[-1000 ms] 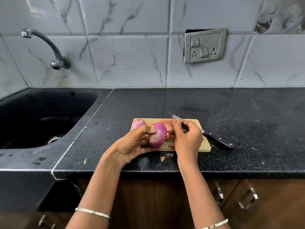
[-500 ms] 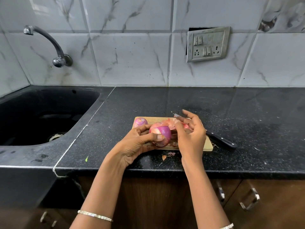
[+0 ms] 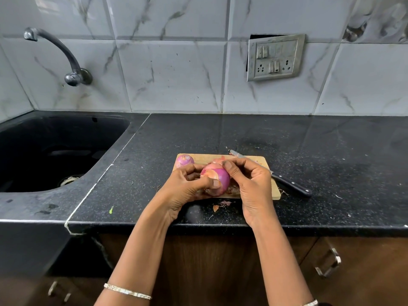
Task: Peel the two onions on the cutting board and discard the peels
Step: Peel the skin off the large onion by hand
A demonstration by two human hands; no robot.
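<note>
Purple onion [image 3: 219,181] | left hand [image 3: 187,189] grips | right hand [image 3: 251,184] pinches (skin [image 3: 209,173] partly on)

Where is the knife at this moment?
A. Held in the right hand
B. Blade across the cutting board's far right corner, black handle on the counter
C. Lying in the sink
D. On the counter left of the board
B: the knife lies slanted, its blade over the cutting board and its handle on the counter, while the left hand and right hand both hold the onion.
</note>
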